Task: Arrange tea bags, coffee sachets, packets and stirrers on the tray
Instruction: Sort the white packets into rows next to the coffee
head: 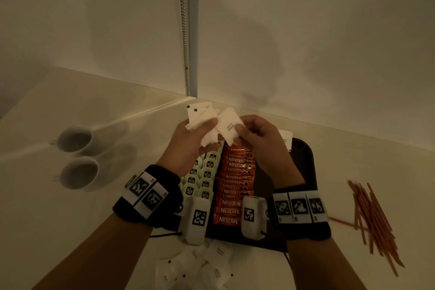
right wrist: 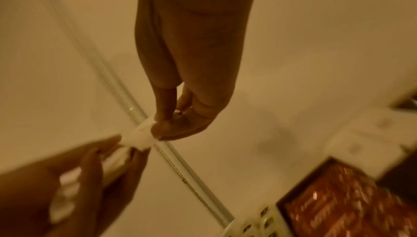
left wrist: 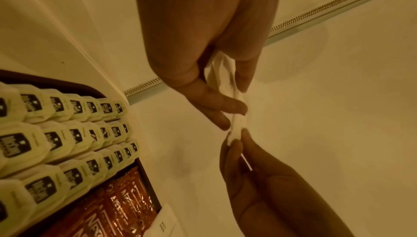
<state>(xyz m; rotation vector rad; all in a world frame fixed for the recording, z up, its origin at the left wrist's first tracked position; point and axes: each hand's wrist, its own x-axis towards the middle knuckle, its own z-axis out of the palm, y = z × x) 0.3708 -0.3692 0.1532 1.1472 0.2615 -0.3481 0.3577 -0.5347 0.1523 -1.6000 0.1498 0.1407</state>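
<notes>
Above the dark tray (head: 306, 162) both hands are raised. My left hand (head: 200, 134) grips a fanned bunch of white packets (head: 200, 115). My right hand (head: 244, 129) pinches one white packet (head: 229, 125) at the edge of that bunch; the left wrist view shows it edge-on as a thin white packet (left wrist: 235, 125). On the tray lie rows of pale green tea bags (head: 202, 176) at the left and a row of orange coffee sachets (head: 235, 181) beside them. One white packet (head: 286, 140) lies at the tray's far right.
Two white cups (head: 77, 155) stand on the counter at the left. A pile of orange stirrers (head: 374, 221) lies on the counter to the right of the tray. Several white packets (head: 200, 266) lie loose in front of the tray. Walls meet in a corner behind.
</notes>
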